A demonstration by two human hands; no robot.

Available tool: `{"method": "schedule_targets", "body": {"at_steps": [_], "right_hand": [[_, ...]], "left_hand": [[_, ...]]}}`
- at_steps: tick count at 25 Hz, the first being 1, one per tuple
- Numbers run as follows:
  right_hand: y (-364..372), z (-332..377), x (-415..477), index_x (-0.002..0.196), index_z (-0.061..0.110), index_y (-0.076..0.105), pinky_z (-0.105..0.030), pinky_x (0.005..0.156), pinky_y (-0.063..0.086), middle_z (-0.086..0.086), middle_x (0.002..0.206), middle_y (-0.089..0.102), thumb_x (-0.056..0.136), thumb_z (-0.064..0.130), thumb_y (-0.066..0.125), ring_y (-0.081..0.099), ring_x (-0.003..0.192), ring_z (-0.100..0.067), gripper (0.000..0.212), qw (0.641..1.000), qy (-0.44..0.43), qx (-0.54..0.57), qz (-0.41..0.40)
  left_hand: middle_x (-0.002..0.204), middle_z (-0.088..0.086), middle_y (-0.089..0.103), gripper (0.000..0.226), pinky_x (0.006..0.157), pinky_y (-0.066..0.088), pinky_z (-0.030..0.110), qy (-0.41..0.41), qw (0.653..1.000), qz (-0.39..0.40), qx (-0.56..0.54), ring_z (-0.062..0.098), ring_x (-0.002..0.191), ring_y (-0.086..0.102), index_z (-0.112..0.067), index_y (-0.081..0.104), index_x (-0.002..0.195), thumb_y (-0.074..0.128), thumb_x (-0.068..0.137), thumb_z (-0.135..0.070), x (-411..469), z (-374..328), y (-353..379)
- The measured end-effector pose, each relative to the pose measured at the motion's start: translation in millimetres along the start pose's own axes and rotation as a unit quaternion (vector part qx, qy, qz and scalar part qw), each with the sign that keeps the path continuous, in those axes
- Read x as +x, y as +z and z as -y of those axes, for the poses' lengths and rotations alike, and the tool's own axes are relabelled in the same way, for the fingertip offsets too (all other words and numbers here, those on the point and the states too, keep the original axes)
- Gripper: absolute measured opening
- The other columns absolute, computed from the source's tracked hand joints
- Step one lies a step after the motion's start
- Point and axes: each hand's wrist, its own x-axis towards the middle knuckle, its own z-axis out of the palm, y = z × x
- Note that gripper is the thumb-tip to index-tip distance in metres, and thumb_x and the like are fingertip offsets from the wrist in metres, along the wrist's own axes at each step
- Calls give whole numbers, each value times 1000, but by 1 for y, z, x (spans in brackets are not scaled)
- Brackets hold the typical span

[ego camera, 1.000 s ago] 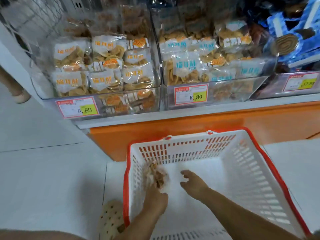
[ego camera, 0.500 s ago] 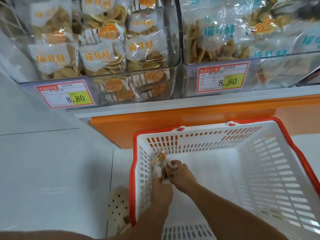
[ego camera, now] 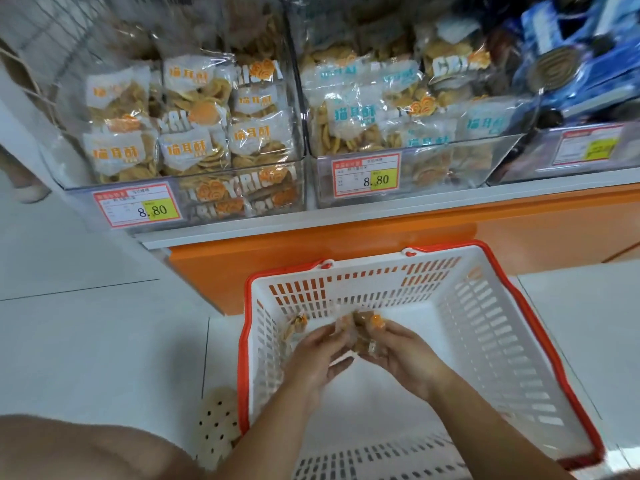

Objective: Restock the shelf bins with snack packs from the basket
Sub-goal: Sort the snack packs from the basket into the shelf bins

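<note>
Plastic snack packs (ego camera: 362, 336) now lifted off basket (ego camera: 519, 282) floor; our left hand (ego camera: 317, 356) and right hand (ego camera: 405, 355) both grip them; shelf bins (ego camera: 242, 192) next.

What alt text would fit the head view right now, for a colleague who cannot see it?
The left hand and right hand hold small clear snack packs low inside a white, red-rimmed basket on the floor. Above it, clear shelf bins full of similar packs carry 8.80 price tags.

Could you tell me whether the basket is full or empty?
Nearly empty: the basket shows bare floor, with only a few snack packs near its far wall.
</note>
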Motion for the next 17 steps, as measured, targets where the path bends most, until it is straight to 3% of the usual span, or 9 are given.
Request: {"method": "schedule_targets", "body": {"at_steps": [7,9,13,17], "right_hand": [[-12,8,-41,113,1,66,-23,67,56,-13,107,72,87,15,64,70,87,-20,30,995,-35,31,-88],[-12,9,-48,114,0,63,-23,63,54,-14,101,71,87,2,63,68,80,-19,27,995,-24,44,-87],[-1,14,-56,115,8,59,-32,70,58,-21,108,66,83,-17,58,68,90,-33,40,998,-28,31,-55],[11,11,-58,113,5,55,-42,80,59,-28,115,61,81,-21,58,67,98,-42,41,995,-54,47,-66]], "left_hand": [[99,8,75,15,83,55,38,37,998,44,-31,24,94,70,-13,70,101,67,89,-20,-33,-7,22],[98,9,75,13,85,55,38,45,997,34,-44,24,92,70,-14,70,99,66,89,-23,-41,-7,23],[103,2,75,16,93,53,42,96,994,29,-35,22,100,70,-25,67,106,66,90,-29,-54,-14,22],[107,2,74,21,92,54,44,117,991,64,13,23,101,71,-24,70,109,67,90,-17,-67,-17,19]]}}
